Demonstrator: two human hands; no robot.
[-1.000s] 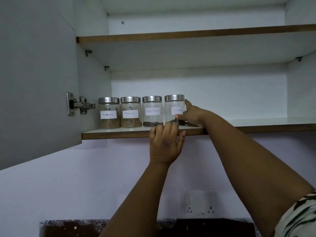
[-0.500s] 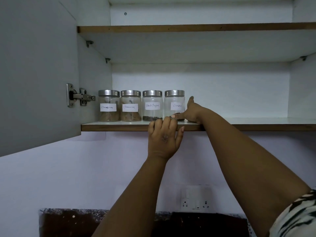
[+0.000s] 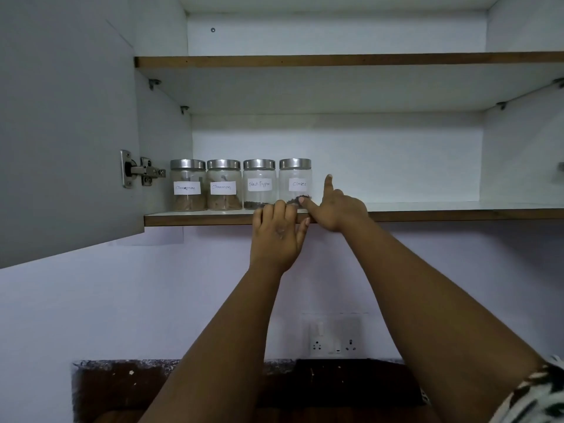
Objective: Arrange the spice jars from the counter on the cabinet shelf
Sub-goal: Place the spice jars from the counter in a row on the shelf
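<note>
Glass jars (image 3: 241,184) labelled Cinnamon, Cinnamon, Black Pepper, Cloves; right hand (image 3: 334,207) fingers spread, left hand (image 3: 279,233) fingers together

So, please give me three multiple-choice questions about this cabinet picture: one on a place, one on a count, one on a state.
1. Where does the Cloves jar stand in the row?
A. right end
B. left end
C. second from left

2. How many spice jars are on the lower shelf?
A. two
B. four
C. six

3. How is the right hand?
A. gripping a lid
B. fist closed
C. fingers extended beside the Cloves jar

Answers:
1 A, it stands right of the Black Pepper jar.
2 B, four steel-lidded jars stand side by side.
3 C, its forefinger points up and it grips nothing; the left hand rests on the shelf edge.
</note>
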